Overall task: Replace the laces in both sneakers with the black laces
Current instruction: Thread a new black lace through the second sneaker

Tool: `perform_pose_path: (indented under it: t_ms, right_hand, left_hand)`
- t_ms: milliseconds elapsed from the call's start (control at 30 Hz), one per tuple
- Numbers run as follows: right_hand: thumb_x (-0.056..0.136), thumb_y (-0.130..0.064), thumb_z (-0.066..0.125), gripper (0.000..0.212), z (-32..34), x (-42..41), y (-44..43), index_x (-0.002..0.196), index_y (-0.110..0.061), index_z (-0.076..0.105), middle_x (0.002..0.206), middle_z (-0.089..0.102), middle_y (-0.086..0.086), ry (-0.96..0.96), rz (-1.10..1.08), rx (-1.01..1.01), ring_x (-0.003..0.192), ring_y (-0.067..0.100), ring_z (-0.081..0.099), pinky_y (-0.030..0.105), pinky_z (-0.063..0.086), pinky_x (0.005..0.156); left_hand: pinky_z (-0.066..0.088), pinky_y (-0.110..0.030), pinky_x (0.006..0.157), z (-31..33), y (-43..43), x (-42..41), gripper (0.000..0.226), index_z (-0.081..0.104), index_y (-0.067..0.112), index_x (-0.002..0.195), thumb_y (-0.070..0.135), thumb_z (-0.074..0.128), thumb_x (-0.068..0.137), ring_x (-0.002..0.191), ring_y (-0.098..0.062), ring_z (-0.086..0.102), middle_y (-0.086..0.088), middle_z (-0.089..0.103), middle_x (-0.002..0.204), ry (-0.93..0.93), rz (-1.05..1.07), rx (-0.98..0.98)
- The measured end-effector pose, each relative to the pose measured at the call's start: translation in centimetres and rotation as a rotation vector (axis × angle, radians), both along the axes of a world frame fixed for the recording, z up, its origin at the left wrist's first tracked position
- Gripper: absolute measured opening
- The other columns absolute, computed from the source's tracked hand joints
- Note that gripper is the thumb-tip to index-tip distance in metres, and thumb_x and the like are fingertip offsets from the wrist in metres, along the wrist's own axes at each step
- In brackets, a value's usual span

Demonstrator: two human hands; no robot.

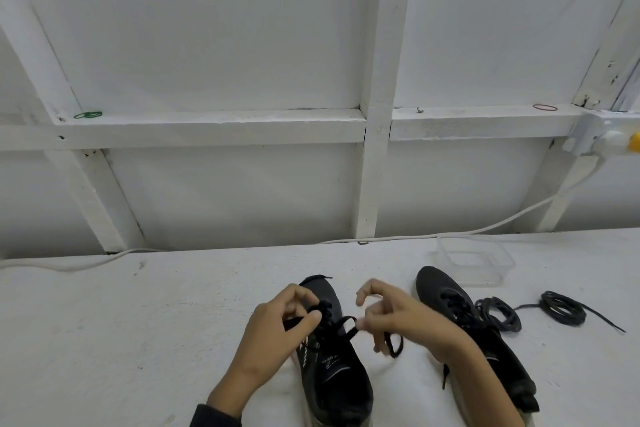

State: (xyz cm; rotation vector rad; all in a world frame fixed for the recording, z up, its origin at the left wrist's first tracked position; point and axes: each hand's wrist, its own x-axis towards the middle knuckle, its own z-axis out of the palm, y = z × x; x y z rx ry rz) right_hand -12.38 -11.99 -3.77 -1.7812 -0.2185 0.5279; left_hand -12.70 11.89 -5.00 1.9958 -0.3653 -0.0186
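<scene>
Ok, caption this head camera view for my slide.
Left hand and right hand grip a black lace on a dark grey sneaker; its mate and two coiled black laces lie beside.

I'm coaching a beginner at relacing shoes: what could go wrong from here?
All laces look black: the lace that the left hand and right hand pinch over the left sneaker could be mixed up with the coiled laces beside the right sneaker. The right forearm passes over that sneaker, so a hard pull might drag it.

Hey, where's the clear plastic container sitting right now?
In the head view the clear plastic container sits far right on the table, just beyond the toe of the right sneaker and behind the coiled black laces.
</scene>
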Motion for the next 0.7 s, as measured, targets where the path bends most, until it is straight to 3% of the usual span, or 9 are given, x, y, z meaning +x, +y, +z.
perform_pose_path:
  t_ms: [67,167,300,367,467,567,700]
  right_hand:
    - [0.087,-0.014,0.071,0.024,1.9,0.8,0.8,0.103,-0.011,0.054,0.061,0.053,0.001,-0.081,-0.083,0.042,0.048,0.017,0.047,0.027,0.042,0.055]
    - [0.076,-0.025,0.079,0.028,3.3,1.7,2.8,0.100,-0.018,0.065,0.068,0.058,0.000,-0.126,-0.024,-0.072,0.051,0.017,0.043,0.029,0.031,0.050]
    - [0.082,-0.019,0.072,0.016,3.8,2.3,5.0,0.084,-0.004,0.069,0.067,0.060,0.008,-0.177,0.055,-0.174,0.049,0.013,0.044,0.021,0.035,0.047]
    - [0.084,-0.016,0.071,0.021,4.5,2.6,5.0,0.072,-0.001,0.063,0.063,0.059,0.008,-0.191,-0.006,-0.134,0.047,0.015,0.044,0.020,0.035,0.047]
    - [0.084,-0.017,0.074,0.031,5.2,3.3,4.6,0.067,0.002,0.056,0.063,0.058,0.011,-0.229,-0.090,-0.132,0.046,0.018,0.044,0.018,0.033,0.045]
    - [0.083,-0.021,0.076,0.034,5.8,3.4,4.5,0.064,0.000,0.057,0.061,0.059,0.010,-0.237,-0.094,-0.112,0.046,0.018,0.043,0.017,0.033,0.045]
    - [0.083,-0.022,0.077,0.039,6.4,3.1,5.2,0.062,0.001,0.052,0.060,0.055,0.011,-0.250,-0.080,-0.089,0.045,0.012,0.040,0.017,0.033,0.047]
  left_hand:
    - [0.047,-0.018,0.070,1.6,-0.2,0.2,0.011,0.064,0.027,0.090,0.017,0.069,0.088,0.071,-0.006,0.063,0.010,0.067,0.074,-0.075,-0.017,0.011]
    - [0.041,-0.010,0.073,3.9,-0.6,0.7,0.014,0.065,0.028,0.089,0.014,0.068,0.089,0.081,-0.004,0.062,0.018,0.067,0.084,-0.191,-0.065,0.032]
    - [0.035,-0.014,0.089,4.2,-1.2,1.7,0.010,0.063,0.038,0.093,0.029,0.064,0.089,0.104,-0.009,0.056,0.020,0.064,0.098,-0.368,-0.020,0.123]
    - [0.037,-0.019,0.097,2.8,-1.4,1.5,0.016,0.060,0.035,0.105,0.030,0.065,0.090,0.114,-0.010,0.053,0.019,0.061,0.109,-0.410,0.128,0.026]
    - [0.037,-0.014,0.101,-0.4,-2.3,-0.2,0.049,0.052,0.030,0.120,0.048,0.072,0.079,0.123,-0.006,0.048,0.018,0.054,0.124,-0.272,0.329,-0.211]
    - [0.037,-0.003,0.088,-3.7,-3.8,-1.8,0.073,0.048,0.037,0.119,0.060,0.077,0.055,0.116,0.007,0.049,0.019,0.054,0.125,0.036,0.296,-0.319]
    - [0.038,-0.011,0.086,-6.7,-5.3,-1.2,0.078,0.041,0.043,0.118,0.050,0.087,0.056,0.117,0.000,0.048,0.020,0.047,0.127,0.163,0.290,-0.169]
